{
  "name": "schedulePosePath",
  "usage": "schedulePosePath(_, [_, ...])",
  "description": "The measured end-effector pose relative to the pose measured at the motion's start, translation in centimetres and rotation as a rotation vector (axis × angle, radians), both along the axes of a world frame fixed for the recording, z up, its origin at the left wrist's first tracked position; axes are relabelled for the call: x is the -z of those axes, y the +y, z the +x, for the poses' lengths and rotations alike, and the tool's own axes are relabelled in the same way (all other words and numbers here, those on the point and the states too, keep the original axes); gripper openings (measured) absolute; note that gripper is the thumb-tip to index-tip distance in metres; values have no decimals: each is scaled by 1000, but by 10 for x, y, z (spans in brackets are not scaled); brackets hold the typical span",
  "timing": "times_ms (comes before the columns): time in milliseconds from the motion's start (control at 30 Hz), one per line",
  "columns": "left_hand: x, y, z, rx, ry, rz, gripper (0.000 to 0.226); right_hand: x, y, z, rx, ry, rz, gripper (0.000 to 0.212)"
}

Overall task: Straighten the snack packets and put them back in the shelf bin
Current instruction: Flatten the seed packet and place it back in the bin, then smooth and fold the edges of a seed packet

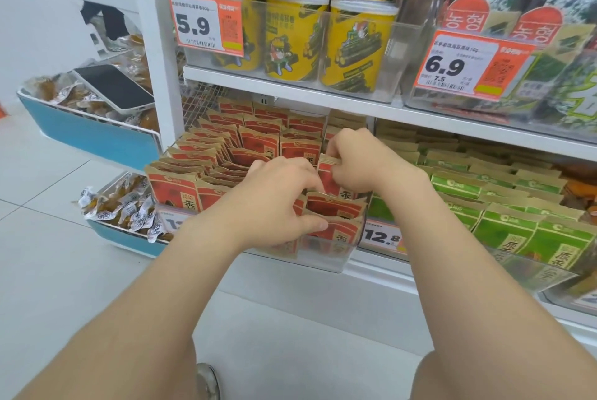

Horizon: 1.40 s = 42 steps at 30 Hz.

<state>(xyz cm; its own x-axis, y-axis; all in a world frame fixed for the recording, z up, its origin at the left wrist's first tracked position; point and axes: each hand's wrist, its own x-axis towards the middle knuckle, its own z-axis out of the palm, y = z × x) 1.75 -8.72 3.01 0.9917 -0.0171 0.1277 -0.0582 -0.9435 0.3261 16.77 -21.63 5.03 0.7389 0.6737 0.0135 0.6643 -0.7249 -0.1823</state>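
Note:
Several red and tan snack packets (258, 141) stand in rows inside a clear shelf bin (326, 259) on the lower shelf. My right hand (358, 160) pinches the top of one upright red packet (326, 173) in the bin's right-hand row. My left hand (274, 202) reaches into the front of the same row, with its fingers spread among the packets and its thumb pressing on the top edge of a front packet (342, 231). The left hand hides the bin's front middle.
Green packets (504, 228) fill the neighbouring bin on the right. Yellow tubs (297, 41) and seaweed packs (549, 44) sit on the shelf above. Left of the white upright, blue bins (87, 131) hold wrapped snacks and a phone (113, 84). Tiled floor lies below.

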Motion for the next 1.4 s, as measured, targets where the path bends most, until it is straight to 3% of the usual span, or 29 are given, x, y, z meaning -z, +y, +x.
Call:
schedulePosePath(133, [1,-10,1,19,11,74,28,-5,-22,-21,-80,-137,130,20])
schedulePosePath(367, [7,-24,0,-17,53,168,40,-14,-66,-46,-82,-405,565,19])
schedulePosePath(467, [-3,-25,-3,-76,-31,-4,43,-15,-81,-56,-8,-502,723,18])
schedulePosePath(567, [-13,-30,-3,-152,-324,-259,24,-20,-89,-66,45,-577,832,19])
schedulePosePath(633, [-17,-38,-1,-125,-541,-343,41,-22,-89,-73,47,-502,990,16])
schedulePosePath(733, [-18,-57,2,-5,-664,-287,70,-26,-84,-87,115,-153,1266,12])
schedulePosePath(867, [-12,-71,9,75,-676,-282,58,-29,-83,-92,147,237,1418,17])
schedulePosePath(1000, [-17,-77,8,62,-608,-494,60,-32,-90,-86,19,368,1431,25])
schedulePosePath(1133, [-20,-80,14,58,-610,-645,48,-29,-90,-81,-45,332,1390,21])
schedulePosePath(1267, [-19,-85,15,47,-584,-831,34,-28,-85,-85,9,338,1401,14])
schedulePosePath(1400, [-29,-85,11,49,-479,-1129,21,-26,-77,-89,95,473,1427,19])
